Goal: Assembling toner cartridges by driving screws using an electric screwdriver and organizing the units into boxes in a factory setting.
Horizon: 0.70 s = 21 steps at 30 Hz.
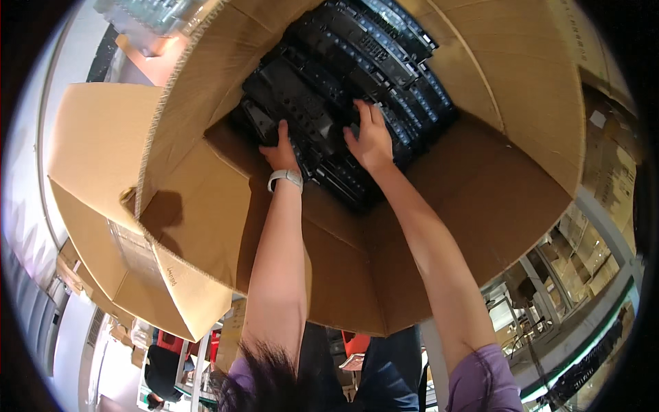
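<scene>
Both my arms reach into a large cardboard box (439, 185), where black plastic parts (384, 62) are stacked in rows. My left hand (281, 152), with a light watch band at the wrist, grips the near left edge of a broad black plastic part (298, 99). Its thumb lies on top, while some of its fingers are hidden at the side. My right hand (373, 139) rests at the right side of that part, against the stack. Its fingers and thumb are spread apart.
Tall box walls surround both forearms, and a folded-out flap (103, 137) hangs at the left. A grey metal frame (607, 233) stands to the right. Clear plastic-wrapped items (154, 24) lie beyond the box at the upper left.
</scene>
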{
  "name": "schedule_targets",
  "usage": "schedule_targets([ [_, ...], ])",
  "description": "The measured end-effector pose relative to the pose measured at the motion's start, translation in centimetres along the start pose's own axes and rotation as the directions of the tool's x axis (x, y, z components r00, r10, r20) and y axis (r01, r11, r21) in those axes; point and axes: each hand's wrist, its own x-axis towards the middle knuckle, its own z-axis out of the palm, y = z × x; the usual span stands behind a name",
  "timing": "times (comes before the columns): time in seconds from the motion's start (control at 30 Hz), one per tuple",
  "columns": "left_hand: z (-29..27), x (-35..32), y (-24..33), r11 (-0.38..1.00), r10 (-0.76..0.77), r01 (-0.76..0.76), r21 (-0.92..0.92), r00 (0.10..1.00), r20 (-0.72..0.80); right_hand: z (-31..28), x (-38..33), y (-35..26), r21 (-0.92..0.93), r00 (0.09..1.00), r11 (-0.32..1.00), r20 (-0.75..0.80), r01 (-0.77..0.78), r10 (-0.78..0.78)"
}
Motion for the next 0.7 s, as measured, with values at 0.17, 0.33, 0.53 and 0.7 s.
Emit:
schedule_targets([
  [0.17,1.0,-1.4,1.0,0.956,-0.086,0.132,-0.262,0.98,0.182,3.0,4.3,-0.3,0.081,0.993,0.992,0.05,0.098,-0.102],
  [0.33,2.1,-1.4,0.6,0.958,-0.007,0.059,-0.281,0.983,0.185,5.3,7.7,-0.7,0.172,0.992,0.977,-0.047,0.124,-0.117],
  [0.53,0.3,0.8,-1.8,0.889,0.117,-0.13,0.438,0.991,0.057,3.7,10.5,-1.0,-0.184,0.965,0.961,-0.127,0.206,-0.231],
  [0.7,-0.2,2.3,-3.9,0.936,0.052,-0.059,0.348,0.998,0.029,2.5,11.6,0.0,-0.351,0.983,0.926,-0.065,0.138,-0.171],
])
